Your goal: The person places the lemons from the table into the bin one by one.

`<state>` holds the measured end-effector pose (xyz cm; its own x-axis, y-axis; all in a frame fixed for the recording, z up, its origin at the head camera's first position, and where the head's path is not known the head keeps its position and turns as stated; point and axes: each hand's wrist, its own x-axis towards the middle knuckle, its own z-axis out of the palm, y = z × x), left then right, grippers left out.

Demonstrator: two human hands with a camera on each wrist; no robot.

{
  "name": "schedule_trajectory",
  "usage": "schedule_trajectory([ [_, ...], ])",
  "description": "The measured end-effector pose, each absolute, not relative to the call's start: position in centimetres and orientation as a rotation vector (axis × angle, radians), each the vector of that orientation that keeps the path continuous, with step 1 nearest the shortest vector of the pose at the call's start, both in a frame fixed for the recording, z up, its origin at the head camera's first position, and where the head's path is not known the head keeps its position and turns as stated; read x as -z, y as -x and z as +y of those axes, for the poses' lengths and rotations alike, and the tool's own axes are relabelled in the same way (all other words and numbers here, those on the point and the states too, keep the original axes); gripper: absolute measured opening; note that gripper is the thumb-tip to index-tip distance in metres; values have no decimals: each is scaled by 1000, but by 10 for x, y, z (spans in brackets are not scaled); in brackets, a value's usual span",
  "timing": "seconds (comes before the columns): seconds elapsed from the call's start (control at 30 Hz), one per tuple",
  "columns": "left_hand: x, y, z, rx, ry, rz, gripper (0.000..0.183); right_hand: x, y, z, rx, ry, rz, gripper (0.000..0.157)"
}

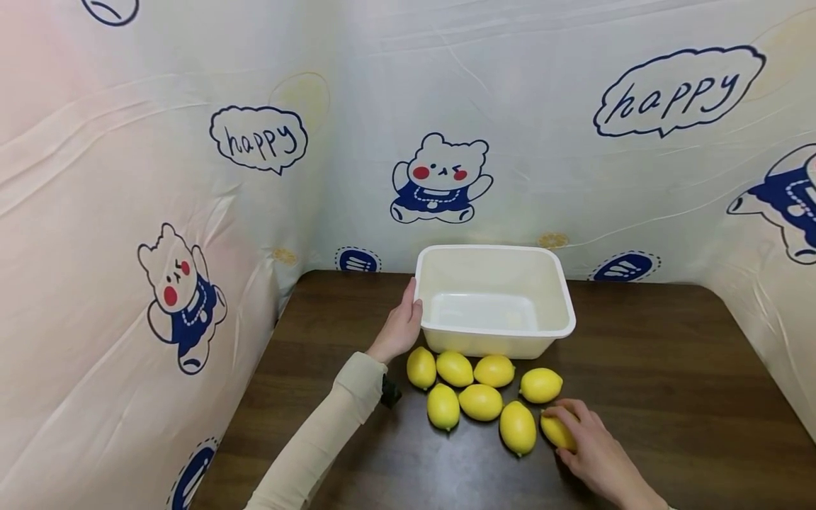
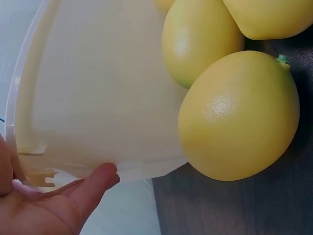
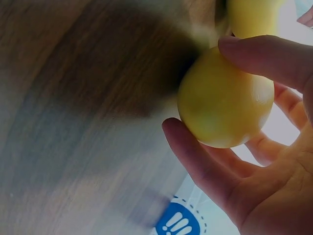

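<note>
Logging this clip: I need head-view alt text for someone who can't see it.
A person's right hand grips a lemon at a dark wooden table, while the left hand rests against the side of a white bin. Seven more lemons lie in front of the bin; a cartoon-printed cloth hangs behind.

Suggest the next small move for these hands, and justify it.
I'd probably lift the rightmost lemon with the right hand, towards the white tub: that hand grips the lemon, the tub's open top faces up, and the left hand rests against the tub's side.
</note>
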<state>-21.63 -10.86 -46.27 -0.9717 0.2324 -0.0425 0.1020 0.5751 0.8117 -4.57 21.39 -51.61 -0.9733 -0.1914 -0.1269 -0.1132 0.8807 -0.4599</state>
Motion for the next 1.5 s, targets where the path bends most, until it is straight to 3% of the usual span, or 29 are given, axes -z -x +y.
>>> schedule_trajectory([
  [1.5,466,215,-110,-1317,-335,2736,58,516,46,221,696,260,2998,51],
])
